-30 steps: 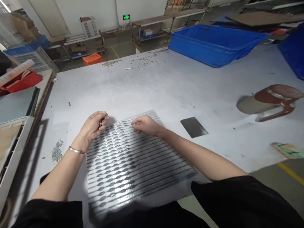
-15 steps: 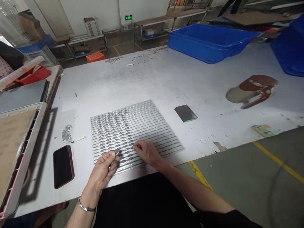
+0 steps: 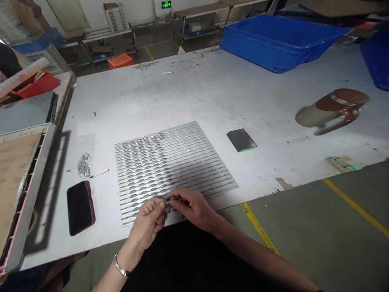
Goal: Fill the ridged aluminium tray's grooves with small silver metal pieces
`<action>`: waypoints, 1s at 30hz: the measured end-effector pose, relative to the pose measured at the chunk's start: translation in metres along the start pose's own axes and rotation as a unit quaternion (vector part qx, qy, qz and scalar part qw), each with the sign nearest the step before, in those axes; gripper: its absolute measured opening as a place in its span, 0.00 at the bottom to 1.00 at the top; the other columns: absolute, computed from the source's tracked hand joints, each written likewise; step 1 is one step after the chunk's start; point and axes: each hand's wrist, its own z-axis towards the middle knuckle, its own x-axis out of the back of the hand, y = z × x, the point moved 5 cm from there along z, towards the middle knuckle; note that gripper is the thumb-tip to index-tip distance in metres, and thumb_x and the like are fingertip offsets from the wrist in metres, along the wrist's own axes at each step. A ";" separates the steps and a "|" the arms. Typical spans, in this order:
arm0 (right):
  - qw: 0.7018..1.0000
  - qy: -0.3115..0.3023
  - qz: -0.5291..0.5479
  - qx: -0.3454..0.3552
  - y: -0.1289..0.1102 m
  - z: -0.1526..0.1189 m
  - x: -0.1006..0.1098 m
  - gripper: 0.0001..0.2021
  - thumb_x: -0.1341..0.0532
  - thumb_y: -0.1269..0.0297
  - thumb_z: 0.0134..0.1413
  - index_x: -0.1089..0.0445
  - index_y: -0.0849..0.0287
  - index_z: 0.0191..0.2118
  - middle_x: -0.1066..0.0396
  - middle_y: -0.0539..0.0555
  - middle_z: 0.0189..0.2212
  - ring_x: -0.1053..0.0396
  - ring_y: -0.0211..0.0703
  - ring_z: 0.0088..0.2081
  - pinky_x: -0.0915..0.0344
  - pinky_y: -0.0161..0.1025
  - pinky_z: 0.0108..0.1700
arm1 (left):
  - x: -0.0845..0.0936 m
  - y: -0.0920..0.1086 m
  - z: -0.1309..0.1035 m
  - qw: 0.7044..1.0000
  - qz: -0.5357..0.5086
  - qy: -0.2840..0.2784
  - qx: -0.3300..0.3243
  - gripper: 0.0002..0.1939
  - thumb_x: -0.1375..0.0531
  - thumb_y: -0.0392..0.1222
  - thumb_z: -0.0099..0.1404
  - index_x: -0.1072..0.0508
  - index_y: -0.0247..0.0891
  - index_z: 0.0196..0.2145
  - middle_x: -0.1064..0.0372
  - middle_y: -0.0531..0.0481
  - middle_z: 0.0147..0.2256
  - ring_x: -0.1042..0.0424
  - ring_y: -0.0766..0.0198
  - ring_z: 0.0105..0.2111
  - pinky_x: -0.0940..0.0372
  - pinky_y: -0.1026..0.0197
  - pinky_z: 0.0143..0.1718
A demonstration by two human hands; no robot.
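Observation:
Both hands are brought together over the near edge of a silvery ribbed sheet [image 3: 199, 154], whose left half carries rows of dark, leaf-shaped marks or pieces. My left hand [image 3: 148, 221] is closed, thumb against fingers, on a small grey piece [image 3: 167, 198]. Fingertips of my right hand [image 3: 194, 209] pinch at the same spot, touching that piece; its exact shape is mostly covered by the fingers. To the left lies a little heap of grey slivers [image 3: 83, 165] beside a thin pale-handled tool [image 3: 100, 173]. A dark block with a green edge [image 3: 242, 140] rests right of the sheet.
On the white table [image 3: 136, 101] are a phone [image 3: 80, 208] at the left and a brown-lidded mug [image 3: 334, 107] at the right. A blue bin [image 3: 258, 48] stands at the back. A rack with cardboard [image 3: 18, 162] borders the left side.
My hands, apart half a second ago, have met. My left hand moved right with the small grey piece, and my right hand came nearer me and now pinches at it.

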 end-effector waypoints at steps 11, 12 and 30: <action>0.984 0.086 -0.151 -0.031 0.033 0.025 0.015 0.04 0.41 0.67 0.61 0.29 0.57 0.34 0.25 0.49 0.26 0.26 0.41 0.30 0.33 0.37 0.39 | 0.031 0.000 -0.013 0.989 -0.086 0.110 0.044 0.17 0.28 0.33 0.53 0.22 0.35 0.42 0.22 0.38 0.44 0.30 0.69 0.30 0.31 0.66 0.33; 0.980 0.082 -0.177 -0.022 0.032 0.030 0.012 0.05 0.41 0.68 0.61 0.30 0.57 0.34 0.25 0.49 0.26 0.27 0.41 0.31 0.34 0.37 0.40 | 0.035 0.000 -0.014 0.989 -0.085 0.114 0.046 0.17 0.28 0.35 0.53 0.22 0.35 0.42 0.22 0.38 0.44 0.30 0.69 0.29 0.32 0.66 0.32; 0.949 0.056 -0.305 -0.059 0.023 0.040 0.015 0.03 0.38 0.68 0.61 0.33 0.57 0.36 0.30 0.48 0.29 0.34 0.39 0.31 0.47 0.35 0.33 | 0.018 0.004 -0.003 0.998 -0.023 0.063 0.018 0.22 0.24 0.47 0.50 0.22 0.35 0.40 0.34 0.52 0.28 0.40 0.74 0.23 0.52 0.69 0.20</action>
